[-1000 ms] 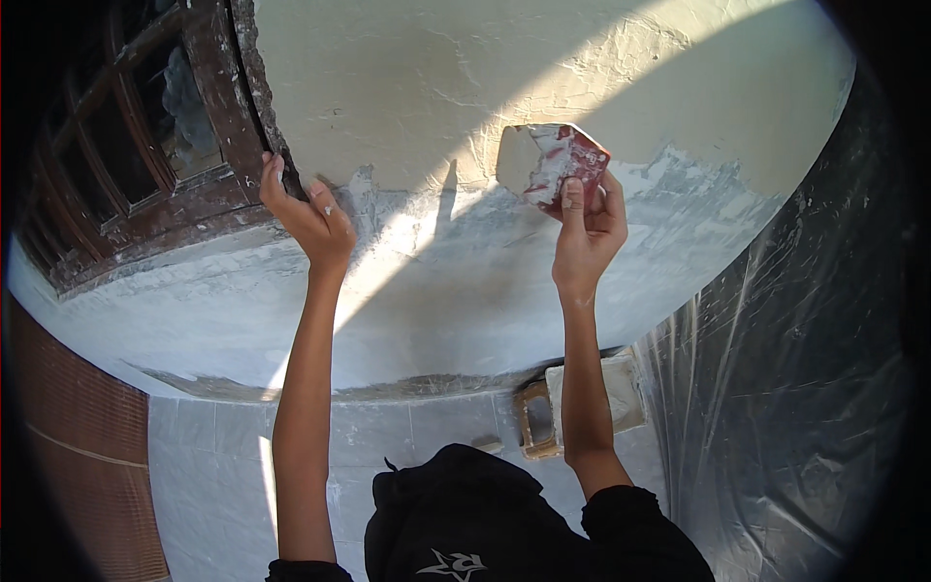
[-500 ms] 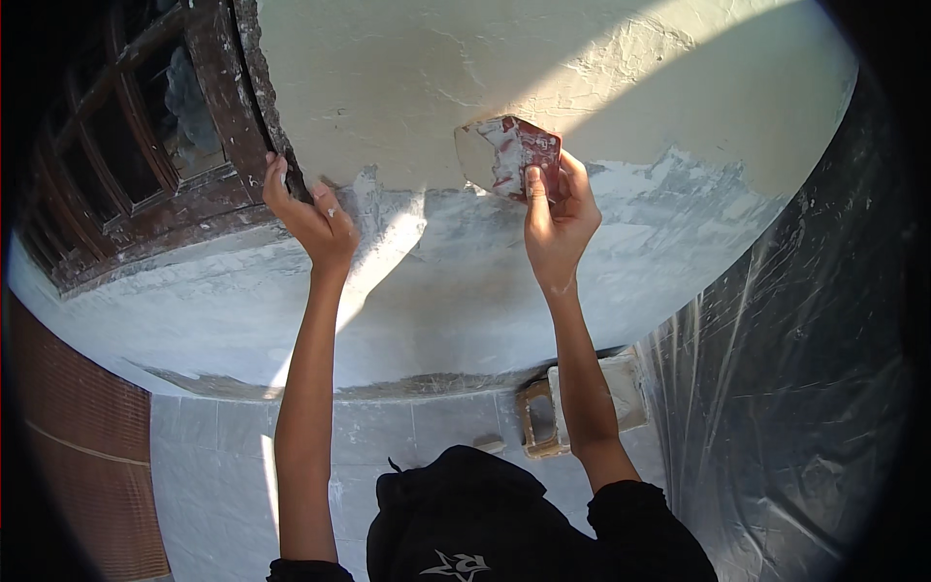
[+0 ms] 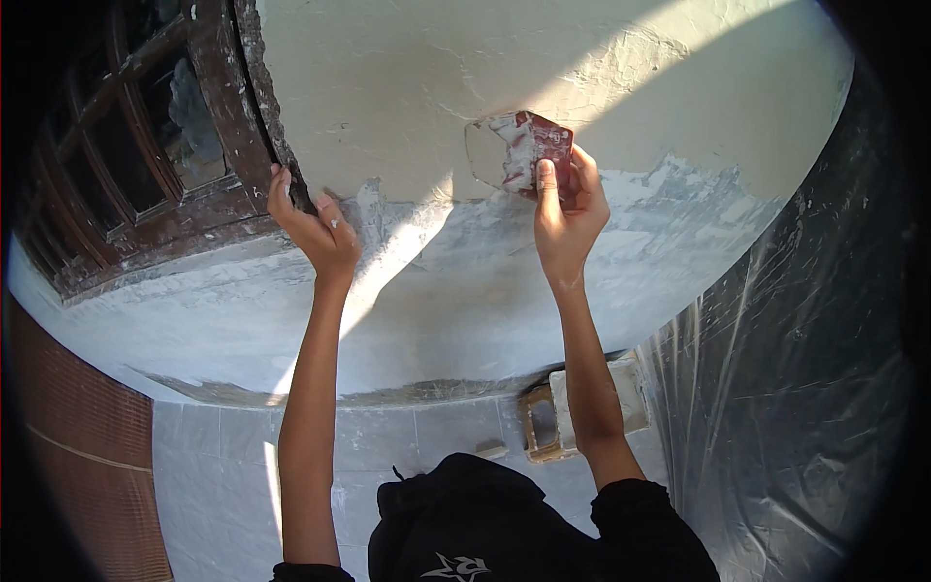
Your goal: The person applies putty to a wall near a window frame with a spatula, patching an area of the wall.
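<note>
In my right hand (image 3: 572, 213) is a red putty scraper (image 3: 551, 147), smeared with white putty, its thumb in front and its fingers behind. The scraper's pale, see-through blade points left and lies against or very close to the cream wall (image 3: 388, 107), just above the border with the whitish lower wall. My left hand (image 3: 320, 238) is raised beside the lower corner of the brown window frame (image 3: 215, 87). Its thumb and fingers are apart with nothing held, and the fingertips are at the rough wall edge by the frame; contact is unclear. White specks mark the left fingers.
On the tiled floor (image 3: 378, 441) below stands a putty-stained container (image 3: 543, 425), partly behind my right forearm. Clear plastic sheeting (image 3: 776, 417) hangs along the right side. A ribbed brown panel (image 3: 87, 427) is at the lower left. Sunlight crosses the wall in bands.
The putty scraper in my right hand has slid slightly right and up along the wall. My left hand has stayed by the window frame, and the whole view has shifted a little.
</note>
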The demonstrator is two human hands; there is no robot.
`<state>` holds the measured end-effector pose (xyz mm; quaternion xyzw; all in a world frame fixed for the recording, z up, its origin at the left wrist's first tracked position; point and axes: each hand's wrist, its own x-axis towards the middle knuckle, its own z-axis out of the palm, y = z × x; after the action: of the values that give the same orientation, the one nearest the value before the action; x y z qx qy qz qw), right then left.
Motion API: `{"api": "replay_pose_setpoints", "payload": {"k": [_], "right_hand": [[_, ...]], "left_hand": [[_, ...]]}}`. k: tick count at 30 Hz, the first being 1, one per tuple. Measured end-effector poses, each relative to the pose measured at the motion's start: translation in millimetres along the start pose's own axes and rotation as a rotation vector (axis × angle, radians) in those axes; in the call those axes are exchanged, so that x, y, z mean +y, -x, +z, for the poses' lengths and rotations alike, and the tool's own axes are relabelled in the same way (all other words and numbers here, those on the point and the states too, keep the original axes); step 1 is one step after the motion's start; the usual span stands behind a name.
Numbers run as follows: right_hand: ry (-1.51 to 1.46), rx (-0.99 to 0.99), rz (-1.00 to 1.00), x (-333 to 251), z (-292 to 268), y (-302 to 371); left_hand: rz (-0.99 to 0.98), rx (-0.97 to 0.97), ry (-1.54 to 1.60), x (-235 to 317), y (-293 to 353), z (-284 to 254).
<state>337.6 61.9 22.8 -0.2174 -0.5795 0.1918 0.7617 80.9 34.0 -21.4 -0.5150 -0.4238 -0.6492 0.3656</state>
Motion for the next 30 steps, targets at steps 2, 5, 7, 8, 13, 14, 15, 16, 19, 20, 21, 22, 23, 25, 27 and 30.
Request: {"api": "replay_pose_setpoints", "payload": {"k": [2,5,7,8,13,14,15,16,19,20,21,22,23,25,27,30], "right_hand": [[-0.078,0.097,0.028,1.6,-11.4,-12.4],[-0.133,0.191,0.072,-21.5,-25.6,-22.3],[-0.157,0.174,0.059,-25.5,-26.7,-15.8],[-0.161,0.107,0.005,-25.1,-20.5,-9.5],[-0.028,-0.087,0.004,-12.6,8.2,6.7],[-0.034,-0.050,-0.013,-8.5,5.0,0.6],[-0.039,-0.013,-0.031,-4.1,-3.6,-7.2],[-0.070,0.029,-0.022,1.9,-12.0,-13.2],[-0.122,0.203,0.019,-10.4,-37.7,-25.4],[-0.128,0.196,0.021,-16.7,-39.0,-23.6],[-0.156,0.175,0.025,-22.7,-39.7,-20.1],[-0.175,0.157,0.027,-25.4,-41.7,-15.2],[-0.230,0.080,0.054,-28.5,-34.9,-7.4],[-0.225,-0.077,0.002,-19.6,-16.4,14.4],[-0.149,-0.098,-0.037,-8.3,1.8,29.0],[-0.091,-0.100,-0.048,6.0,11.5,26.2]], "left_hand": [[0.014,-0.006,-0.021,-1.1,-1.8,-3.9],[0.017,-0.010,-0.042,-1.1,-2.5,-7.2],[0.010,-0.005,-0.044,-1.8,-1.3,-6.1],[0.016,-0.003,-0.035,-2.1,-1.1,-5.5],[0.008,-0.003,-0.038,1.0,0.4,-0.6],[0.002,0.009,-0.037,1.0,0.1,0.2],[-0.006,0.022,-0.035,1.2,0.2,1.7],[-0.004,0.023,-0.050,-1.9,-0.1,-1.1],[0.035,0.036,-0.061,-6.6,0.6,-3.2],[0.029,0.046,-0.045,-6.7,0.0,-3.2],[0.023,0.055,-0.030,-7.1,-0.8,-4.1],[0.019,0.055,-0.033,-7.2,0.7,-3.1],[0.015,0.055,-0.021,-6.5,0.3,-2.3],[0.012,0.056,-0.016,-5.9,-1.2,-3.2],[-0.010,0.061,0.000,-4.8,0.9,3.6],[0.000,0.062,-0.022,-4.8,0.2,1.6]]}}
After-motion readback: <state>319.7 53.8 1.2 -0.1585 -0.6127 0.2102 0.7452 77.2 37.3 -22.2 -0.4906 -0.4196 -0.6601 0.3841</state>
